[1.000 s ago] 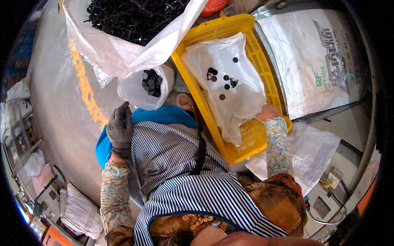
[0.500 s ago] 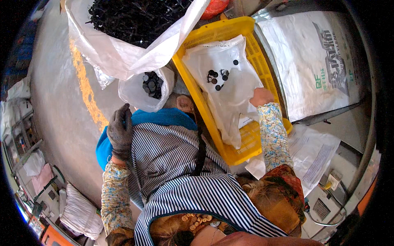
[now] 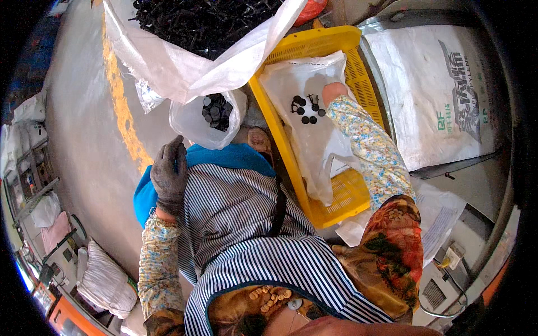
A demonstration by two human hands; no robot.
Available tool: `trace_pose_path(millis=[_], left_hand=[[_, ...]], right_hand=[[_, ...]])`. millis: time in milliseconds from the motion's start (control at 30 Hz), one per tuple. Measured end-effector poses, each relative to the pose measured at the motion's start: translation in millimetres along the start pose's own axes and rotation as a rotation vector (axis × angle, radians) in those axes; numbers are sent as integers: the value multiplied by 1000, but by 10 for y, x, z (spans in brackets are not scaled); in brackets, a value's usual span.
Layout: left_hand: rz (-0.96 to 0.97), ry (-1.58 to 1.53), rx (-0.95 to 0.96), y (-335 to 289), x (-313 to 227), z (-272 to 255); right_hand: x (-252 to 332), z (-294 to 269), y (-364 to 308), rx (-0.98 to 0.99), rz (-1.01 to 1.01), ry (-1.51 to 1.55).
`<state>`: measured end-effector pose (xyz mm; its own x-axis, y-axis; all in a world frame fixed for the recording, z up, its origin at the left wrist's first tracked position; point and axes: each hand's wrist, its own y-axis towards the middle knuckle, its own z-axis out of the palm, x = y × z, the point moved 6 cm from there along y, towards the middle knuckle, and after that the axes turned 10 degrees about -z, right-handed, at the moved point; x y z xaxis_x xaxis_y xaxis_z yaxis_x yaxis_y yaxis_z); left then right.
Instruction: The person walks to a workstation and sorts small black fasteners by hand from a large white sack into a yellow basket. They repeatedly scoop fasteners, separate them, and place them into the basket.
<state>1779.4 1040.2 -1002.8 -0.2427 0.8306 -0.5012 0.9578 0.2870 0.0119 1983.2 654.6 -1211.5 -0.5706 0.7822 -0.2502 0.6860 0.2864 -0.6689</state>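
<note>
My left hand point(image 3: 170, 175), in a dark grey glove, rests at the left side of my striped apron with its fingers bent and pressed together. Whether it holds anything is hidden. My bare right hand point(image 3: 334, 91) is over a white plastic bag point(image 3: 316, 148), spread inside a yellow slotted basket point(image 3: 336, 210). Its fingers are hidden and blurred. Just beside it lie several small black round-headed plastic pieces point(image 3: 305, 120), some with thin prongs. In front of my lap, a white plastic bag stands open point(image 3: 185, 123), with black round pieces point(image 3: 216, 111) inside.
A large white sack point(image 3: 185, 78) full of black pronged pieces point(image 3: 196, 25) stands at the far side. Right of the basket lies a printed white sack point(image 3: 414, 106) on a grey surface. A yellow line point(image 3: 120, 106) crosses the floor at left. My shoe point(image 3: 259, 140) shows beside the basket.
My right hand has moved from the basket's right side leftward and away from me, over the bag. The black pieces lie differently, more spread out. My left hand is nearly still.
</note>
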Motion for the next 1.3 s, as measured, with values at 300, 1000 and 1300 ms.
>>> trace_pose_path(millis=[300, 1000, 1300], left_hand=[[24, 4, -7, 6, 12, 11], [-51, 66, 56, 53, 21, 76], [-46, 100, 50, 53, 1, 81]], right_hand=[[-756, 629, -1333, -63, 125, 389], [575, 2815, -332, -141, 205, 1004], [820, 2698, 449, -89, 258, 1034]])
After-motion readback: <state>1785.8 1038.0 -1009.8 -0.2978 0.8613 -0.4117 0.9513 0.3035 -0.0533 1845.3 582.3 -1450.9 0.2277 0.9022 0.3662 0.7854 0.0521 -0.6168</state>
